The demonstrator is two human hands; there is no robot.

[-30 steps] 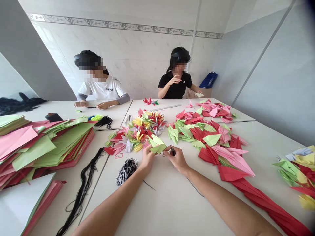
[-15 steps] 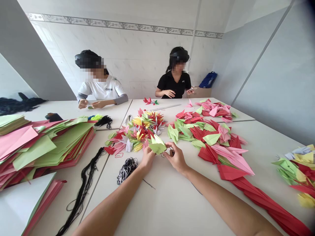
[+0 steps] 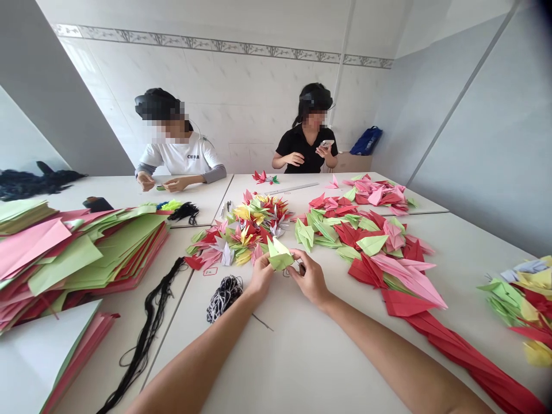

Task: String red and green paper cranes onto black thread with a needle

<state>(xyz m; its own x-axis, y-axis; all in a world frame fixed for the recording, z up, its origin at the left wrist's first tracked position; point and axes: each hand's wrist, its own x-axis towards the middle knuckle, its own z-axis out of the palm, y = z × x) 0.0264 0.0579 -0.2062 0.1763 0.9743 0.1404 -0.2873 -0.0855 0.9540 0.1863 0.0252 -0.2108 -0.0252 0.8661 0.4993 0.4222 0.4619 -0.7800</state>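
fingers (image 3: pixel 264 263) of the left hand (image 3: pixel 259 279) pinch a light-green origami crane (image 3: pixel 280 257) by its left side, pressed together on the paper with no gap to be seen. the crane sits just above the table (image 3: pixel 302 368), between the two hands; it lies directly at the left fingertips, so the left hand is the nearer one, while the right hand (image 3: pixel 311 280) is just beside its right edge. its pointed flaps stand up and away from the wearer; which way its long axis runs i cannot tell for sure.

on the right hand the thumb and forefinger curl towards each other, part open, next to the crane. something small and dark (image 3: pixel 302 268) shows inside that curl, too small to name, and whether the fingertips touch the paper is unclear. a thin dark loop (image 3: pixel 286 273) hangs just below the crane.

nearer the wearer than the left hand, and left of it, is a black-and-white cord bundle (image 3: pixel 223 299); beyond both hands lies a mixed heap of cranes (image 3: pixel 259 215).
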